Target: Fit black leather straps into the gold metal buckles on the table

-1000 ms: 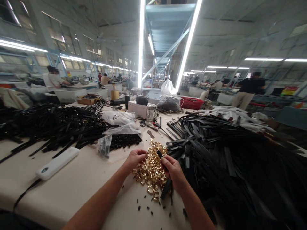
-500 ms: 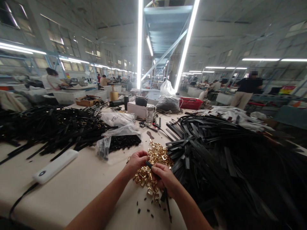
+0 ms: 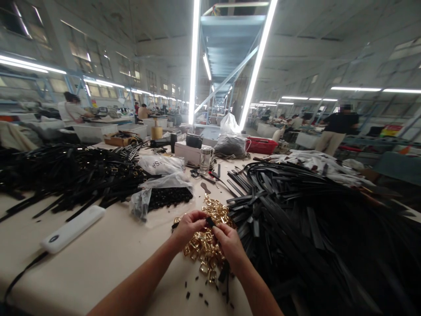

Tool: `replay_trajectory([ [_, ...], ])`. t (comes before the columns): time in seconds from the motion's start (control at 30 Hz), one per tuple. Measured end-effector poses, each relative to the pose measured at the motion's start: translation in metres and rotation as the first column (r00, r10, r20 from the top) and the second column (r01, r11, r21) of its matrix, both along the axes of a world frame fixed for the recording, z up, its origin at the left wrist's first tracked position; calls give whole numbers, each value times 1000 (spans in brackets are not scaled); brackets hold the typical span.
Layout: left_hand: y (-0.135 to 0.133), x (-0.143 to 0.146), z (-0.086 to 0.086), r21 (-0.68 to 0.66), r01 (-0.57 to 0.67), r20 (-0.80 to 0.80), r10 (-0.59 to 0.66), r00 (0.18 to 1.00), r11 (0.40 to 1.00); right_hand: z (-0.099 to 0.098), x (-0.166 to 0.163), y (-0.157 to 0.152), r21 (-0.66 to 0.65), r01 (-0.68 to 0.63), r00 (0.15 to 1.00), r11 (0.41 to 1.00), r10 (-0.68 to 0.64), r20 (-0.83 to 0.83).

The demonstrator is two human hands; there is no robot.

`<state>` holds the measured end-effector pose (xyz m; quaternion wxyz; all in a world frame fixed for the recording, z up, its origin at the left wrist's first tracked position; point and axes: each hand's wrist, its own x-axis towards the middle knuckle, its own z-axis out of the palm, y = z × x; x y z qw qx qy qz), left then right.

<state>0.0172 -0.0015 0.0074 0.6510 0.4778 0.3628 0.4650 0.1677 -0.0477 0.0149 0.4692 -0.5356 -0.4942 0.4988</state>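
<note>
Bright white tube lights [image 3: 194, 66] rise at the top centre of the frame over our cream-coloured worktable [image 3: 131, 254]. Just below the frame's centre, we have a narrow, flat, black leather-like strap [image 3: 209, 222] between our hands. Our right hand [image 3: 230, 245] grips it between thumb and fingers; our left hand [image 3: 191, 227] is narrowed to a pinch at its end, and we cannot tell whether a small piece sits hidden there too. With so little strap showing between the fingertips, a loose pinch could let the end slip or twist. Beneath our hands lies a heap of shiny gold metal buckles [image 3: 205, 245]; a low wrist could scatter them or snag one on the strap. Tiny black oblong bits [image 3: 187, 295], lower centre, are near enough for a forearm to brush away. On the right, a large tangled pile of long black strips [image 3: 296, 210] crowds our right arm, and a dragged strip could sweep buckles along.
</note>
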Motion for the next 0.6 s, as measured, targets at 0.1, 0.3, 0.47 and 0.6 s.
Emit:
replay_trajectory([
  [0.1, -2, 2, 2, -2, 26, 18, -26, 999, 1000, 3, 2, -1, 59, 16, 995, 998, -22, 99],
  [0.3, 0, 4, -1, -1, -18, 1, 18, 1000, 1000, 12, 5, -4, 150, -12, 943, 989, -38, 331],
  [0.47, 2, 3, -1, -86, -104, 51, 109, 993, 991, 14, 7, -6, 215, -21, 877, 976, -86, 473],
  [0.6, -1, 2, 2, -88, -93, 103, 102, 989, 992, 15, 8, -8, 249, -2, 818, 968, -142, 558],
])
